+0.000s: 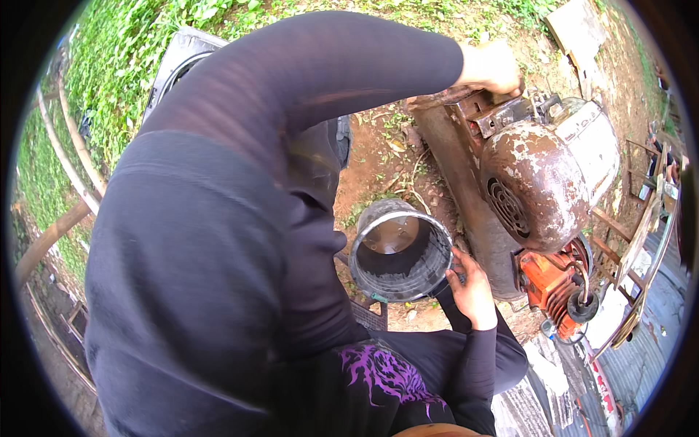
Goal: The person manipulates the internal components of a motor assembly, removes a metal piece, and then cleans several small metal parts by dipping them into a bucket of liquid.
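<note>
My left hand is closed at the top of a rusty metal mount beside a worn engine; what its fingers hold is hidden. The engine has a round brown housing with flaking paint, a slotted vent and a whitish tank. Nearer to me, my right hand grips the rim of a black bucket, thumb and fingers at its right edge. Tilted toward me, the bucket shows murky liquid inside. A long brown metal beam or pipe runs between the bucket and the engine.
An orange finned machine stands at the near end of the engine. Wooden slats and corrugated sheets lie to the right. Bare soil surrounds the bucket, with green plants at the far left and wooden poles.
</note>
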The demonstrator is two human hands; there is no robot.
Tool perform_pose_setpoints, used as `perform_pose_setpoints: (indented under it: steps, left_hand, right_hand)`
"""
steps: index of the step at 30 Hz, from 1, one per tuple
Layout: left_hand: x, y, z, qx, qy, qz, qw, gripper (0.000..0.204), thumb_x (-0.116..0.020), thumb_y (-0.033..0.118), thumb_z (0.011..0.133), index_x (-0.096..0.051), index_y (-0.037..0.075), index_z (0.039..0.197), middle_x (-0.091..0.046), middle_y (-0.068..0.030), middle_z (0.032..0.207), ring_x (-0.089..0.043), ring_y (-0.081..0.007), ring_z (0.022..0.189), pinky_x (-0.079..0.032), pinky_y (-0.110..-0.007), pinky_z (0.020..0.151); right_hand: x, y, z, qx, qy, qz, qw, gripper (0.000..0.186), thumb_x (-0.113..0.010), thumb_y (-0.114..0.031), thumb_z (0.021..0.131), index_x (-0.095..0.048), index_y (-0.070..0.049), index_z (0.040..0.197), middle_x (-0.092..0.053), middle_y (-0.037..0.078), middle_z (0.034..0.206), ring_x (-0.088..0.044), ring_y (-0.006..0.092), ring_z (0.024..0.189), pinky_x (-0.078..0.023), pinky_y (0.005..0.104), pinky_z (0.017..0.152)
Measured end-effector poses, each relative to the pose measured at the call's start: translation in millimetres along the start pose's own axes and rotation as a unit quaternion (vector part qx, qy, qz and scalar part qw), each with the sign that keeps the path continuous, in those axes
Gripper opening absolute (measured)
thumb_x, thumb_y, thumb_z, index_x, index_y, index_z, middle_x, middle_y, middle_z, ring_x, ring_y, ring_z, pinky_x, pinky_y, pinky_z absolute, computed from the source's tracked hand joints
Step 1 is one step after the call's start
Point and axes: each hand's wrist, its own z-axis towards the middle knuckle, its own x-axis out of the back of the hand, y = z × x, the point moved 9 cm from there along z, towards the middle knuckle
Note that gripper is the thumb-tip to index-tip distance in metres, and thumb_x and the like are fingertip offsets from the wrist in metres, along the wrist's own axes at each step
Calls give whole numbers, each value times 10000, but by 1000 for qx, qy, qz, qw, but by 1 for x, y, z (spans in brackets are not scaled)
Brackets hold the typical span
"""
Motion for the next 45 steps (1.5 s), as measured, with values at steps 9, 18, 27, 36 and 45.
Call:
perform_pose_setpoints:
  steps: [9,18,27,36,45]
  left_hand:
    - [-3,5,-34,105,-87,-42,990,134,-741,109,870,-767,-5,935,-756,-116,835,-652,-166,633,-543,-361,594]
    - [-8,0,1,29,6,20,999,339,-775,300,883,-776,0,1042,-751,-190,919,-696,-290,743,-567,-425,640]
    - [32,4,-86,50,17,63,997,295,-840,232,835,-789,70,1076,-749,-91,882,-629,-170,709,-513,-378,670]
    - [12,-12,-97,-60,-40,308,949,229,-769,241,866,-808,148,1073,-778,-123,947,-734,-219,787,-581,-362,784]
    - [-9,5,-96,-206,177,221,937,207,-642,36,848,-793,81,983,-719,-148,889,-710,-314,871,-564,-397,814]
  right_hand:
    - [-4,10,-2,-1,5,8,1000,527,-709,-120,908,-560,-72,1411,-664,211,1277,-681,348,1090,-533,431,944]
    - [3,4,-3,15,18,14,1000,511,-705,-126,905,-573,-64,1394,-671,235,1226,-670,372,1104,-524,441,948]
    - [29,-16,-30,60,64,-2,996,506,-689,-126,910,-567,-65,1398,-661,224,1209,-641,396,1116,-504,454,971]
    - [27,5,-60,86,100,-70,989,544,-703,-85,908,-539,-81,1427,-644,194,1293,-672,325,1073,-533,414,950]
    - [27,-4,-69,88,98,-31,991,521,-696,-116,909,-547,-56,1404,-628,225,1304,-614,376,1193,-490,435,1019]
